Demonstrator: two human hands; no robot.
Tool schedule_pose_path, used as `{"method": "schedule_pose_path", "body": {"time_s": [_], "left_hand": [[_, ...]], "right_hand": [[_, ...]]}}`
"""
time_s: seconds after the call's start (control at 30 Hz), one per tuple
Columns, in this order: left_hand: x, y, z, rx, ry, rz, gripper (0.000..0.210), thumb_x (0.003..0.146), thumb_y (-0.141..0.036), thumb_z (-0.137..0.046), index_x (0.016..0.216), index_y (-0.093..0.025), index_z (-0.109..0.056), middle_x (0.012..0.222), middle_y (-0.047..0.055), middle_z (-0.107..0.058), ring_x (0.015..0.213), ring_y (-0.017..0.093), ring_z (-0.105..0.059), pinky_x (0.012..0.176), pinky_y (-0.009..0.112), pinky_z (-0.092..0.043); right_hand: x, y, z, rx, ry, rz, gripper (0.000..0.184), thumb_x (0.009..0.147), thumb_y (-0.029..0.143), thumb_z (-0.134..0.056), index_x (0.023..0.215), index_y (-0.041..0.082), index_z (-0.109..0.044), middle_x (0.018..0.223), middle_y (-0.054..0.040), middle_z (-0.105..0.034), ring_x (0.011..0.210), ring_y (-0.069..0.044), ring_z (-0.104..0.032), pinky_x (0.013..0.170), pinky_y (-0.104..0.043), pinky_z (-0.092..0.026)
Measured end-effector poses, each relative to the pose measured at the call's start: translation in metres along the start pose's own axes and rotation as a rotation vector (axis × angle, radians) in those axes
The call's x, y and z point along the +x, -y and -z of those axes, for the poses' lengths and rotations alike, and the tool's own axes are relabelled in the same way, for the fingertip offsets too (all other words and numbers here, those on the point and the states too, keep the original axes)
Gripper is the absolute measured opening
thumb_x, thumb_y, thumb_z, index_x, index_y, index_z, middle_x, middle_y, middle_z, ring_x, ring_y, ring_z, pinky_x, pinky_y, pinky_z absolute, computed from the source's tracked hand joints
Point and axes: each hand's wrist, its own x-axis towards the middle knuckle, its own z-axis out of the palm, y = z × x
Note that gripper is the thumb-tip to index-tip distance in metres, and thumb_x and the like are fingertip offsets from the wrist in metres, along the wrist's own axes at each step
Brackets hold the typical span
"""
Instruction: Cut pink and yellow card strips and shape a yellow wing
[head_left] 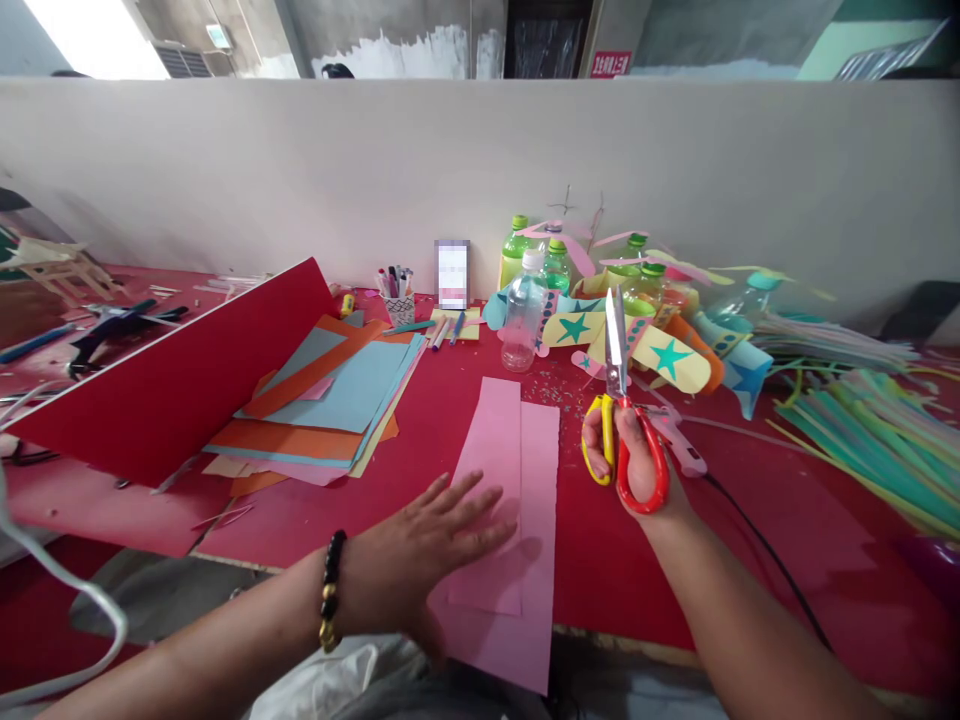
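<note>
Scissors (pixel 616 350) with one yellow and one red handle point upward in my right hand (pixel 636 455), whose fingers go through the handle loops. The scissors' blades look closed or nearly so. Over two overlapping pieces of pink paper (pixel 538 500), my left hand (pixel 442 540) hovers or rests with its fingers spread; whether it touches them I cannot tell. A narrower pink piece (pixel 499 430) lies on top of the wider one, which sticks out past the table's front edge. Beyond my right wrist lies a pink glue gun (pixel 682 440) with a black cord.
Stacked coloured paper (pixel 337 385) lies left, beside a slanted red board (pixel 187 375). A pen cup (pixel 397 305) and a phone (pixel 452 273) stand at the back. Plastic bottles (pixel 523 315) and star-decorated paper planes (pixel 667 360) crowd the back right. Coloured strips (pixel 862 435) lie far right.
</note>
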Motion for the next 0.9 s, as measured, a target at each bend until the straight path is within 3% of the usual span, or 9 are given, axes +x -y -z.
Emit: {"method": "schedule_pose_path", "body": {"time_s": [0.07, 0.13, 0.27, 0.47, 0.53, 0.63, 0.77, 0.9], "left_hand": [[-0.004, -0.009, -0.013, 0.039, 0.08, -0.012, 0.113, 0.056, -0.042, -0.081, 0.147, -0.035, -0.015, 0.156, 0.008, -0.01, 0.141, 0.038, -0.007, 0.111, 0.058, -0.004], [-0.009, -0.016, -0.023, 0.089, 0.081, 0.008, 0.107, 0.06, -0.029, -0.078, 0.146, -0.037, -0.015, 0.156, 0.006, -0.007, 0.141, 0.036, -0.007, 0.111, 0.058, -0.005], [-0.018, -0.024, -0.039, 0.203, -0.046, 0.041, 0.087, 0.072, -0.007, -0.057, 0.145, -0.037, -0.021, 0.155, 0.0, -0.012, 0.142, 0.028, -0.009, 0.114, 0.054, -0.01], [-0.026, -0.021, -0.053, 0.234, -0.198, 0.024, 0.059, 0.087, -0.008, -0.039, 0.14, -0.033, -0.035, 0.147, -0.004, -0.037, 0.14, 0.021, -0.024, 0.114, 0.048, -0.02], [-0.029, -0.023, -0.055, 0.216, -0.225, 0.051, 0.06, 0.085, -0.006, -0.038, 0.139, -0.032, -0.038, 0.144, -0.004, -0.042, 0.138, 0.021, -0.029, 0.113, 0.047, -0.024], [-0.033, -0.029, -0.056, 0.176, -0.23, 0.072, 0.063, 0.079, -0.004, -0.041, 0.137, -0.029, -0.041, 0.142, -0.003, -0.045, 0.136, 0.022, -0.033, 0.111, 0.049, -0.028], [-0.037, -0.039, -0.057, 0.108, -0.229, 0.085, 0.066, 0.073, -0.006, -0.045, 0.136, -0.026, -0.044, 0.14, -0.001, -0.046, 0.134, 0.024, -0.036, 0.111, 0.05, -0.029], [-0.039, -0.048, -0.058, 0.022, -0.27, 0.117, 0.068, 0.07, -0.006, -0.046, 0.135, -0.027, -0.045, 0.139, 0.0, -0.047, 0.132, 0.021, -0.039, 0.112, 0.048, -0.027]], "right_hand": [[0.001, -0.001, 0.001, -0.007, -0.006, 0.017, 0.038, 0.082, 0.057, -0.053, 0.081, 0.019, -0.056, 0.065, 0.003, -0.052, 0.038, -0.005, -0.041, 0.034, -0.021, -0.03], [0.001, -0.002, 0.001, -0.019, -0.005, 0.031, 0.038, 0.082, 0.058, -0.053, 0.081, 0.019, -0.056, 0.065, 0.0034, -0.052, 0.037, -0.005, -0.04, 0.034, -0.02, -0.03], [0.006, -0.005, 0.004, -0.047, -0.004, 0.04, 0.038, 0.081, 0.057, -0.055, 0.08, 0.019, -0.055, 0.065, 0.0041, -0.052, 0.037, -0.005, -0.04, 0.034, -0.019, -0.029], [-0.001, -0.006, 0.005, -0.107, -0.068, 0.022, 0.03, 0.082, 0.049, -0.058, 0.081, 0.019, -0.057, 0.066, 0.0042, -0.052, 0.037, -0.004, -0.04, 0.034, -0.019, -0.027], [-0.024, -0.003, 0.0, -0.101, -0.086, 0.002, 0.027, 0.082, 0.047, -0.059, 0.083, 0.02, -0.057, 0.068, 0.0038, -0.051, 0.039, -0.004, -0.041, 0.036, -0.019, -0.027], [-0.085, 0.001, -0.009, -0.081, -0.1, -0.081, 0.025, 0.081, 0.044, -0.061, 0.092, 0.022, -0.058, 0.073, 0.003, -0.052, 0.044, -0.005, -0.042, 0.041, -0.019, -0.032], [-0.183, -0.012, -0.013, -0.053, -0.175, -0.163, 0.044, 0.075, 0.052, -0.064, 0.108, 0.023, -0.058, 0.082, -0.0018, -0.054, 0.053, -0.009, -0.047, 0.047, -0.023, -0.04], [-0.255, -0.049, -0.007, 0.089, -0.188, -0.491, 0.055, 0.061, 0.069, -0.064, 0.093, 0.023, -0.063, 0.073, -0.0048, -0.058, 0.037, -0.01, -0.043, 0.034, -0.028, -0.037]]}}
